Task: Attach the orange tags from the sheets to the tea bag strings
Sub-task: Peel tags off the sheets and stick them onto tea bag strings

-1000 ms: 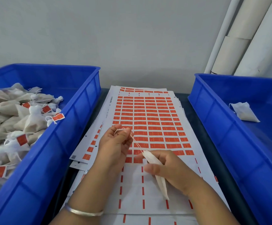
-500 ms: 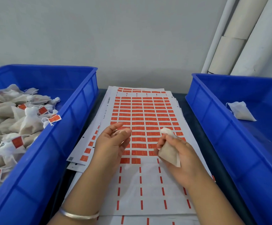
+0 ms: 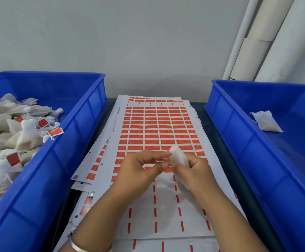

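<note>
Tea bag (image 3: 179, 157) pinched by both hands above sheets (image 3: 159, 128).

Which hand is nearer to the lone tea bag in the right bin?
Right. The right hand is beside that bin, short of the lone tea bag; the left hand is farther over the sheets.

You have two blue bins (image 3: 86, 135), one each side. One loose tea bag (image 3: 265, 121) lies in the right bin, one sits in your right hand (image 3: 195, 171). Six tagged bags' orange tags (image 3: 56, 132) show left.
</note>
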